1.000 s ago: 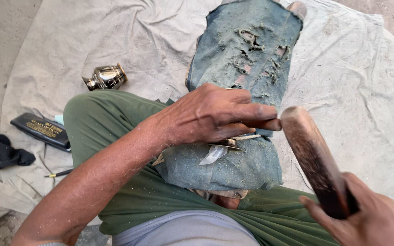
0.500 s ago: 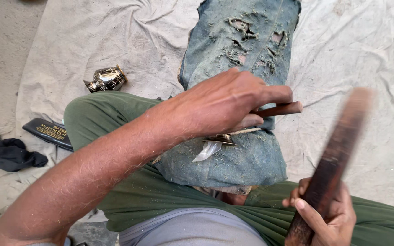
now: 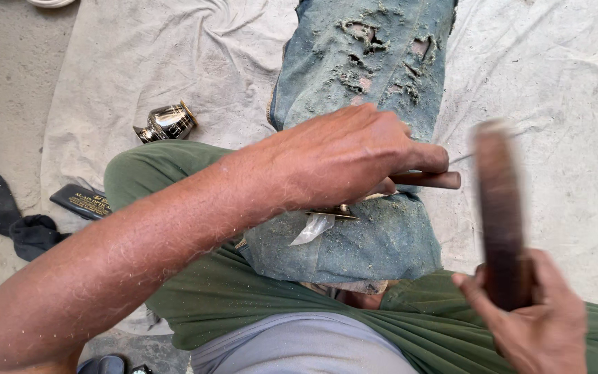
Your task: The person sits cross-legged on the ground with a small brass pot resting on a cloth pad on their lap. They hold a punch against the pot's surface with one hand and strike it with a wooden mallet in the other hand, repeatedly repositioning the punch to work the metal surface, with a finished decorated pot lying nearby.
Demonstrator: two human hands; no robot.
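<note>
Centrally in the frame, the left hand (image 3: pixel 344 156) closes its fingers around a thin brown-handled tool (image 3: pixel 427 180), whose handle end sticks out to the right past the knuckles. Its working end, hidden under the palm, meets a small pale metal piece (image 3: pixel 316 225) that lies on a folded, torn denim cloth (image 3: pixel 361 76) draped over the person's green-trousered leg (image 3: pixel 174 173). At the lower right, the right hand (image 3: pixel 531 322) wraps its fingers tightly around the lower end of a dark wooden baton (image 3: pixel 500 208), which stands nearly upright and is blurred. Baton and tool handle are near but apart. Toward the upper left a small shiny metal pot (image 3: pixel 166 123) lies on its side on the pale ground sheet (image 3: pixel 140 62); a flat black case (image 3: pixel 81 201) and a dark rag (image 3: pixel 8 215) rest at the left edge.
</note>
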